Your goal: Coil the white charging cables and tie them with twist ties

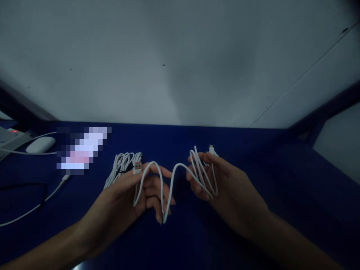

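Note:
A white USB cable [168, 179] hangs in loops between both hands above the blue table [253, 157]. My right hand [225, 187] is closed round several coils of it, and the small plug end [212, 150] sticks up past the fingers. My left hand [135, 195] has the cable draped over its partly curled fingers, with the USB-A plug [137, 165] by the index finger. A second, bundled white cable [120, 165] lies on the table just behind my left hand.
At the far left sit a white mouse [41, 144], a device with a red light [12, 132], a blurred-out object [83, 150], and thin white and dark cords [33, 206] across the table. A pale wall [180, 56] rises behind.

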The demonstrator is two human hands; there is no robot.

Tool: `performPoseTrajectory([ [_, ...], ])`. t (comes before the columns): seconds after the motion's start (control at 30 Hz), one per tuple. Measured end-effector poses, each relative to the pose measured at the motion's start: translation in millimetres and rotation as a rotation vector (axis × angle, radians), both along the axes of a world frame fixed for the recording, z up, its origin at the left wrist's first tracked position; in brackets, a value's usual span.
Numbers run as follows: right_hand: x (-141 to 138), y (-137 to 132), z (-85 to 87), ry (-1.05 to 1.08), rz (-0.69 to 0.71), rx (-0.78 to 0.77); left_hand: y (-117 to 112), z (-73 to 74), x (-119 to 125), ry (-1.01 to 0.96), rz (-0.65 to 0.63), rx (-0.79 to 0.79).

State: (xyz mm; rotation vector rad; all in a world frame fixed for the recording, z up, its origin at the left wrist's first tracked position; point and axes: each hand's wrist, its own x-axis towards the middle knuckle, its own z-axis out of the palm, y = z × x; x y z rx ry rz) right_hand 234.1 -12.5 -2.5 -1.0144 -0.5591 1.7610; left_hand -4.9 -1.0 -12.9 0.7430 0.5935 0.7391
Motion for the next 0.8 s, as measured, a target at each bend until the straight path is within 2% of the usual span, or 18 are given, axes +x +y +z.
performPoseTrajectory([
  [0.17,-1.1,0.1,1.6,-0.007,-0.004,-0.015,-1.6,2.7,-0.9,-0.006,-0.072,0.023],
  [0.3,-1.8,0.0,2.6,-0.061,0.000,-0.018,-2.6,7.0,-1.6,0.005,-0.061,0.010],
  [0.53,0.2,-2.1,2.2,-0.184,0.084,0.206,-0.4,7.8,-2.2,-0.055,0.052,-0.090],
  [0.8,0.7,-4.9,4.7,-0.326,-0.058,0.229,2.3,6.9,-3.3,-0.074,0.113,-0.097],
])
